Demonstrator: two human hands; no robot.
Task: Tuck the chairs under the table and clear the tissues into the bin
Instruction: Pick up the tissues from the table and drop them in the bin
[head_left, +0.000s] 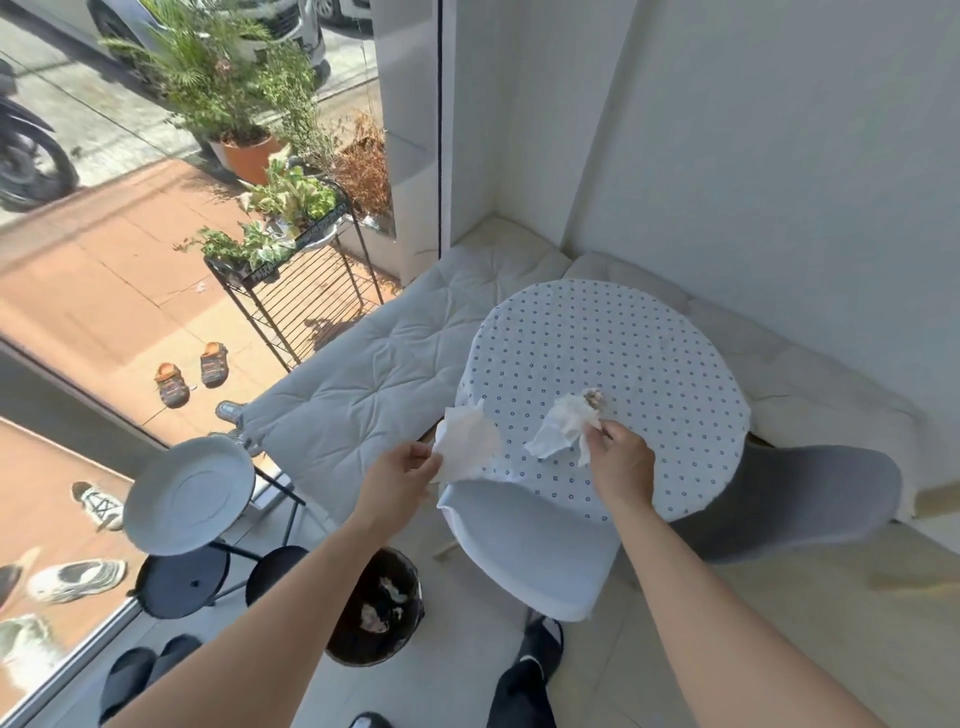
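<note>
Chairs look tucked under the table (623, 332), while the left hand (402, 475) pinches one tissue (467, 447) and the right hand (621, 460) another (561, 428), the bin (374, 608) waiting at six o'clock.

Both bare forearms reach up from the bottom edge of the view, converging toward the centre. The left arm runs from about 7 o'clock toward the middle, wrist straight, and the left hand (402, 470) is seen from the back, thumb and fingers pinched together on a thin white sheet at its 2 o'clock side. The right arm comes in from about 5 o'clock, angled steeply up and leftward. The right hand (621, 462) is knuckles up, its fingertips (597, 427) drawn together toward 11 o'clock, pinching crumpled white paper. The hands are level, well apart, not touching.
</note>
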